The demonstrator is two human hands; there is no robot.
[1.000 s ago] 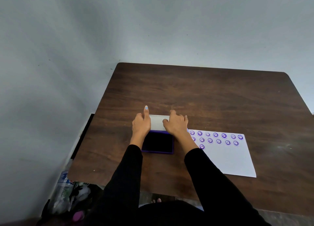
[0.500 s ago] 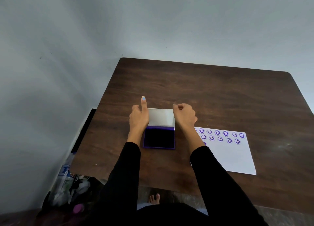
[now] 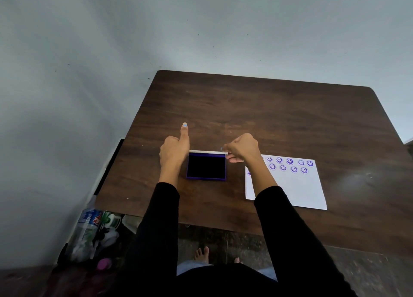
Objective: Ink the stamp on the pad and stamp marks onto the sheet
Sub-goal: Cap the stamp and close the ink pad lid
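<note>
A purple ink pad [image 3: 206,169] lies on the brown table [image 3: 268,118] with its dark pad showing. Its silver lid [image 3: 207,151] stands up on the far edge, seen edge-on. My left hand [image 3: 175,149] rests against the pad's left side with the index finger pointing away. My right hand [image 3: 242,148] pinches the lid's right corner. To the right lies the white sheet [image 3: 290,189] with several purple smiley marks [image 3: 289,161] in rows along its top. No stamp is visible.
A grey wall runs along the table's left and far sides. On the floor at the lower left lie plastic bottles and bags [image 3: 93,232]. Bare feet [image 3: 202,253] stand below the table's near edge.
The lid has swung up from lying flat behind the pad to nearly upright. My right hand has shifted to pinch its right corner, and my left hand has moved beside the pad.
</note>
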